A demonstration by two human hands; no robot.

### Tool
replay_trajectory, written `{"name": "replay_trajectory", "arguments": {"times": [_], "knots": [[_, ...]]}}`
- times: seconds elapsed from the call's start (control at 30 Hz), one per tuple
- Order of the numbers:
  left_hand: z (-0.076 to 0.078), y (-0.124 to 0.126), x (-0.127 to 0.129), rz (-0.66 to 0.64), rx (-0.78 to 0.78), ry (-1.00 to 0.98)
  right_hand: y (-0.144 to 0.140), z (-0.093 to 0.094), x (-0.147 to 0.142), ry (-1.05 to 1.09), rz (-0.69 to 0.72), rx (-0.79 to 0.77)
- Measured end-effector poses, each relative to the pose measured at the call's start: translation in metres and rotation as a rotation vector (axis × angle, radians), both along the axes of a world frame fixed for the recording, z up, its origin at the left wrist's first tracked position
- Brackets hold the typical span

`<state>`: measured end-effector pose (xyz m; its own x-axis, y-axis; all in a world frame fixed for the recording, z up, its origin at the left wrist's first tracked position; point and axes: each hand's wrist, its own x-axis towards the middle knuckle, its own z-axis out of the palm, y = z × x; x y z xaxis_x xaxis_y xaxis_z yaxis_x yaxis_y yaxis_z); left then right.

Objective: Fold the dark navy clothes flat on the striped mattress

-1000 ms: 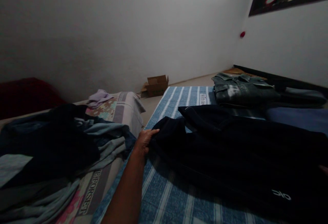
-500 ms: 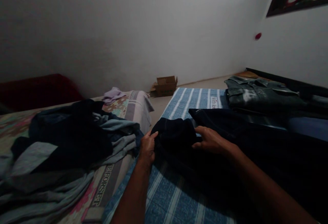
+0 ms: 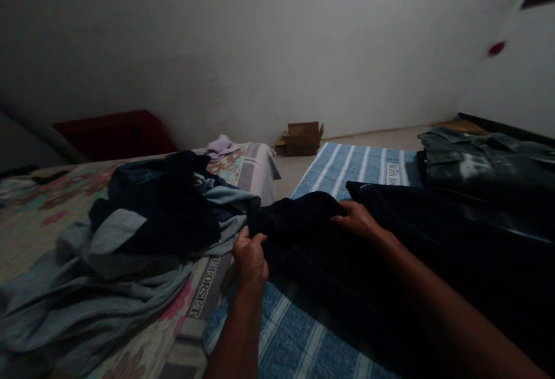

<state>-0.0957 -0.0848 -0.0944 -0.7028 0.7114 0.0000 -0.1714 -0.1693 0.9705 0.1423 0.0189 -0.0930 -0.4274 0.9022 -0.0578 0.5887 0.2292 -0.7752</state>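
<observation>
A pair of dark navy jeans (image 3: 321, 257) with pale seam stitching lies spread across the blue-and-white striped bedsheet (image 3: 333, 165). My left hand (image 3: 251, 256) pinches one corner of a leg's end, thumb on top, at the left edge of the sheet. At the other side of that same leg end, my right hand (image 3: 356, 218) grips the cloth with its fingers closed. Between the hands the fabric is stretched and slightly lifted. Beyond my right wrist rests the other leg, its hem towards the wall. Darkness hides the lower part of the jeans.
To the left, a bed with a floral cover (image 3: 82, 188) bears a heap of crumpled clothes (image 3: 160, 211) and a lilac cloth (image 3: 222, 147). Folded dark green clothing (image 3: 481, 156) sits at the right. An open cardboard box (image 3: 302, 138) stands on the floor by the wall.
My hands have drawn farther apart, pulling the bunched leg end wider and flatter between them. The view has turned left, so the surroundings sit farther right.
</observation>
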Motion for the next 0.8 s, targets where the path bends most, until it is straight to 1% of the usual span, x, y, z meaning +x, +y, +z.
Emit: {"name": "replay_trajectory", "arguments": {"times": [0.03, 0.13, 0.2, 0.3, 0.37, 0.4, 0.5, 0.57, 0.6, 0.67, 0.8], "knots": [[0.0, -0.002, -0.001, 0.003, -0.008, -0.037, 0.001, -0.002, -0.002, -0.059, -0.027, 0.03], [0.002, -0.004, -0.006, 0.005, -0.084, -0.242, 0.001, -0.008, -0.005, -0.223, -0.099, 0.099], [0.004, -0.002, -0.011, 0.001, -0.142, -0.35, 0.0, -0.009, -0.007, -0.301, -0.112, 0.129], [0.007, 0.002, -0.018, -0.095, -0.256, -0.415, 0.001, -0.006, -0.01, -0.381, -0.09, 0.162], [0.007, 0.004, -0.022, -0.121, -0.312, -0.405, 0.003, -0.003, -0.012, -0.416, -0.075, 0.181], [0.006, 0.005, -0.024, -0.097, -0.305, -0.374, 0.005, -0.001, -0.013, -0.432, -0.076, 0.191], [0.001, 0.005, -0.03, 0.069, -0.209, -0.205, 0.008, 0.001, -0.014, -0.483, -0.112, 0.211], [-0.004, 0.004, -0.035, 0.146, -0.197, -0.113, 0.008, -0.001, -0.014, -0.517, -0.149, 0.222], [-0.006, 0.003, -0.037, 0.157, -0.211, -0.099, 0.007, -0.003, -0.014, -0.531, -0.164, 0.226], [-0.008, 0.002, -0.042, 0.139, -0.243, -0.114, 0.006, -0.007, -0.015, -0.55, -0.187, 0.24], [-0.009, -0.001, -0.047, 0.11, -0.226, -0.086, 0.003, -0.013, -0.017, -0.556, -0.207, 0.288]]}}
